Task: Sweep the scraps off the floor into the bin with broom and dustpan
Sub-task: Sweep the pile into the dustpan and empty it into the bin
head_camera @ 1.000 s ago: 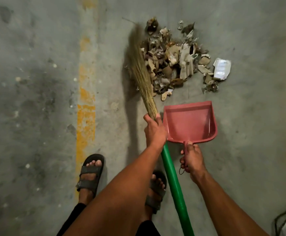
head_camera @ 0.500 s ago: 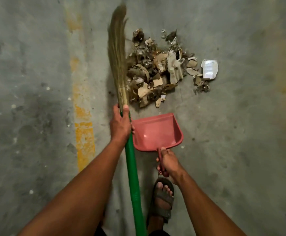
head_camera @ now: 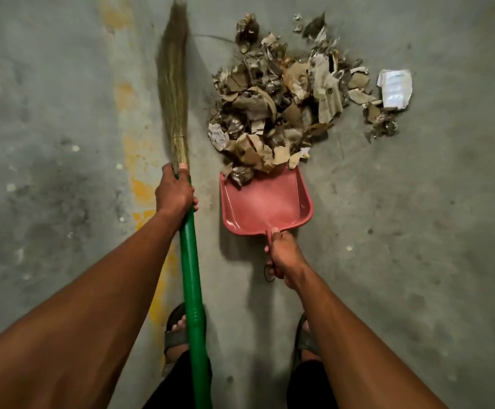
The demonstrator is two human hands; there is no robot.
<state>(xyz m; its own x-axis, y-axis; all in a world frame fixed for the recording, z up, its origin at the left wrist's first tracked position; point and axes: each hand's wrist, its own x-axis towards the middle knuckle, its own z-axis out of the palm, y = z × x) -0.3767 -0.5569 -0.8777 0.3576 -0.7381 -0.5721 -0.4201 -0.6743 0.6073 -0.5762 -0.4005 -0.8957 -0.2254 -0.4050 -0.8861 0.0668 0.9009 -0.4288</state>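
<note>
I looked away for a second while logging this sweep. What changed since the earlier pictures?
The dustpan slid forward; its lip now meets the scrap pile, a few scraps on it. The broom swung left, off the pile. Left hand and right hand kept their grips.

Scrap pile [head_camera: 287, 113] blocks dustpan [head_camera: 265, 202] mouth; bare floor [head_camera: 417, 216] right (broom [head_camera: 174, 93] left).

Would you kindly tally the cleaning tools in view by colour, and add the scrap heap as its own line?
Green-handled broom, gripped by the left hand: 1
Pink dustpan, held by the right hand, front edge at the heap: 1
Heap of paper and cardboard scraps: 1 (pieces too many to count)
Total: 3
</note>
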